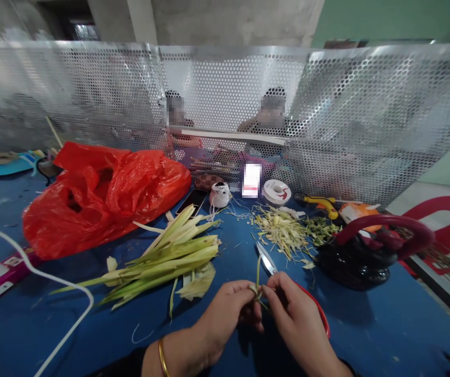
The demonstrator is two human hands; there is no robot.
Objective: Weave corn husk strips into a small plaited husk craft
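Note:
My left hand (225, 314) and my right hand (295, 317) meet low in the middle of the view, both pinched on a thin green leaf strip (258, 285) that is looped between the fingertips and sticks up. Scissors (267, 259) with red handles lie under my right hand, blades pointing away. A bundle of long pale green leaves (165, 256) lies on the blue table (385, 324) to the left of my hands.
A red plastic bag (102, 193) sits at the left. Leaf trimmings (283, 230), a spool of white thread (220, 195), a tape roll (276, 191), a phone (192, 201) and a dark basket with a red handle (366, 251) stand around. A perforated metal screen (366, 115) closes the back; two people sit behind it.

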